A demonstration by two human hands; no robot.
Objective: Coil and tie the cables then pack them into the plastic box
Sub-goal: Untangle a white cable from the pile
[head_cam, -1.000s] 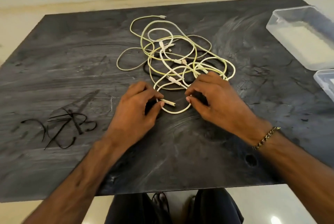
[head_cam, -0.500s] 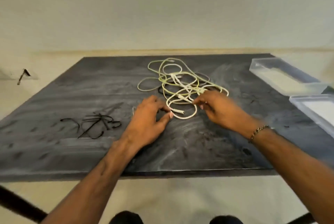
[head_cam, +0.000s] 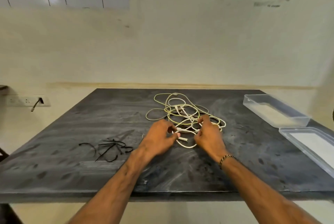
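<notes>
A tangle of pale white and yellowish cables [head_cam: 182, 110] lies on the dark table [head_cam: 90, 118], past its middle. My left hand [head_cam: 159, 138] pinches a white cable near its plug at the tangle's near edge. My right hand [head_cam: 208, 136] pinches the cables just to the right, fingers curled round a strand. A clear plastic box [head_cam: 274, 109] stands open at the table's far right.
Several black cable ties [head_cam: 110, 148] lie on the table to the left of my left hand. A clear lid [head_cam: 310, 144] lies at the right edge, nearer than the box. A wall socket [head_cam: 27, 101] with a plug sits on the left wall.
The camera has tilted up, so the wall fills the upper view. My hands have drawn closer together on the near cable loop, and my right hand has curled round a strand.
</notes>
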